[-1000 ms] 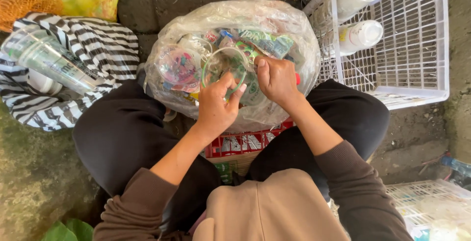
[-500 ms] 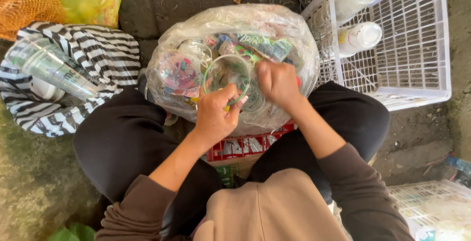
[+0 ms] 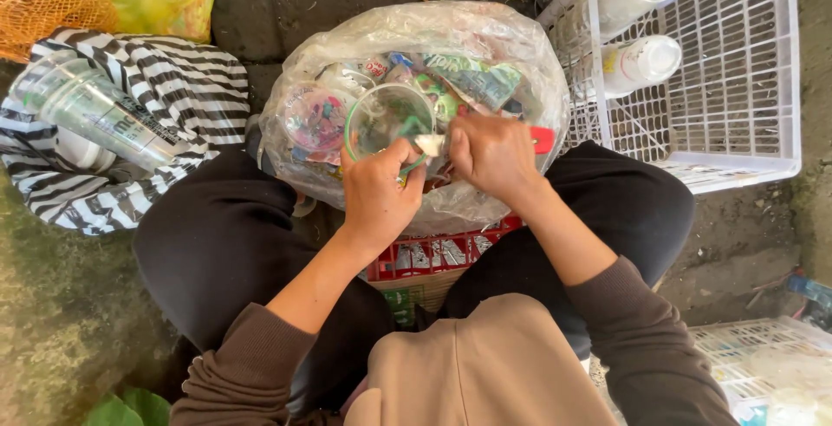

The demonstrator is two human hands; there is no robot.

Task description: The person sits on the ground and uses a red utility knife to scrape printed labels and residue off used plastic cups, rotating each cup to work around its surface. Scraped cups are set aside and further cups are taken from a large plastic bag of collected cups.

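**Clear plastic cup held over the big bag**

The clear plastic cup sits above the see-through bag of wrappers, mouth facing up at us. Going left to right: a striped bag holds stacked cups. The left hand pinches the cup's near rim. The right hand is closed on a small white piece at the cup's right side. A white basket stands farthest right.
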